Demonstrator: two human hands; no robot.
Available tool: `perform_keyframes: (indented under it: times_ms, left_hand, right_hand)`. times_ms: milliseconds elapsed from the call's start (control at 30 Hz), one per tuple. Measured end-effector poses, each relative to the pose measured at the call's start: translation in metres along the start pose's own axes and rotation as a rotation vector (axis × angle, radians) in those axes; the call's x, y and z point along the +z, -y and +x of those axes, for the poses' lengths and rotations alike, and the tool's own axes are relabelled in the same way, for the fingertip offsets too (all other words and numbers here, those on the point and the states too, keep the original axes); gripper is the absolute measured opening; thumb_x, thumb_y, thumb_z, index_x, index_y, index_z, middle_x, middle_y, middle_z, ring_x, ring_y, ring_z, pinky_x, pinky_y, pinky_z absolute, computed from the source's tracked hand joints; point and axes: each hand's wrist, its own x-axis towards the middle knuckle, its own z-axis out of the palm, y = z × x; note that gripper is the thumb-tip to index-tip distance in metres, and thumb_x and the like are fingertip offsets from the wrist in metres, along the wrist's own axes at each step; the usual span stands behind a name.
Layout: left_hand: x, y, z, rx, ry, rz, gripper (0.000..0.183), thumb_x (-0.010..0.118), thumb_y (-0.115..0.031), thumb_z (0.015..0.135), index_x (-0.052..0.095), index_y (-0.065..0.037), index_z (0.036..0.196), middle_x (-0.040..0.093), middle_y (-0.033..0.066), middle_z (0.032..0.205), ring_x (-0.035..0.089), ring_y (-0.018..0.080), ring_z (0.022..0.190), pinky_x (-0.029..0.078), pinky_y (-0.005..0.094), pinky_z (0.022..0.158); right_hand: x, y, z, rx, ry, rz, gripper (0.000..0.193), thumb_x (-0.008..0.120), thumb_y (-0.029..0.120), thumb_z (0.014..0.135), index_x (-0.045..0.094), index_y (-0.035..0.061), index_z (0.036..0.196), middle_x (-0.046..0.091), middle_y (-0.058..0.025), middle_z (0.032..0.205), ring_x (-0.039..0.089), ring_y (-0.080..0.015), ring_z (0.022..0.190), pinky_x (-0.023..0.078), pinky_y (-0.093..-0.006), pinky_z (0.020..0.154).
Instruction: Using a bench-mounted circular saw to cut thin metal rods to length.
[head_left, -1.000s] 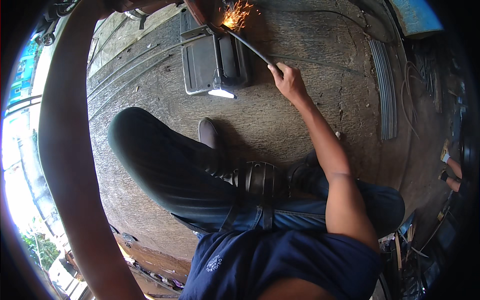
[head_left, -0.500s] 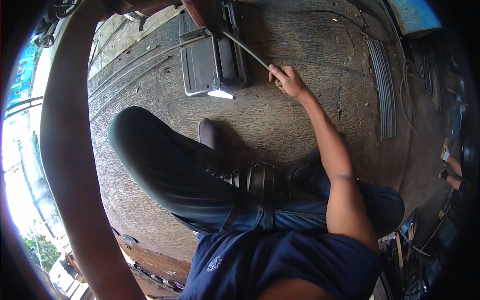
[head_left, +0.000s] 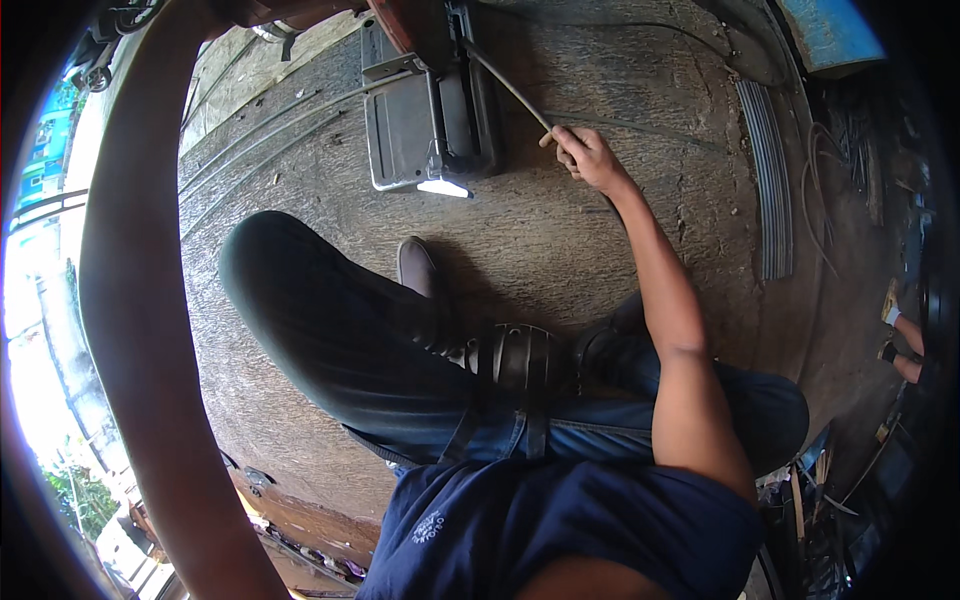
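My right hand (head_left: 592, 160) is closed round a thin rod (head_left: 512, 90), which slants up and left toward a machine with a dark metal base (head_left: 402, 140). A short length of the rod shows below the wrist. The machine's reddish-brown arm (head_left: 405, 25) hangs over the base, and a clamp bar (head_left: 436, 115) stands along the middle of it. Another thin rod (head_left: 330, 103) reaches from the clamp's left side across the floor. My left arm (head_left: 135, 300) rises along the left and bends right at the top edge; its hand is out of view.
More thin rods (head_left: 262, 168) lie left of the machine. Corrugated metal strip (head_left: 764, 180) rests on the worn wooden floor (head_left: 600, 250) at the right. A cable (head_left: 640, 22) runs behind. My bent legs (head_left: 320, 330) flank the near side. Another person's feet (head_left: 892, 300) show far right.
My right hand has shifted slightly right and down. The rod's machine end now lies farther right and up, away from the clamp.
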Motion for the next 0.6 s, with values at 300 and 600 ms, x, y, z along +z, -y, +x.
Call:
perform_keyframes:
  times_ms: [300, 600]
  left_hand:
    - [0.003, -0.001, -0.002, 0.038, -0.02, 0.05, 0.044, 0.033, -0.023, 0.093, 0.056, -0.004, 0.125, 0.061, 0.0054, 0.117, 0.054, 0.0172, 0.099, 0.042, 0.0312, 0.088]
    - [-0.016, -0.001, -0.002, -0.082, -0.034, 0.001, 0.047, 0.036, -0.029, 0.091, 0.057, -0.008, 0.127, 0.062, 0.0021, 0.116, 0.053, 0.0155, 0.094, 0.039, 0.0308, 0.085]
  right_hand:
    - [0.013, -0.005, 0.012, -0.055, -0.118, -0.146, 0.046, 0.042, 0.038, 0.102, 0.063, 0.0022, 0.082, 0.041, 0.0037, 0.054, 0.038, -0.007, 0.048, 0.035, -0.0302, 0.047]
    - [0.03, -0.002, 0.016, -0.264, -0.271, -0.445, 0.044, 0.049, 0.035, 0.099, 0.062, -0.0007, 0.077, 0.05, -0.012, 0.052, 0.05, -0.0214, 0.047, 0.041, -0.0381, 0.05]
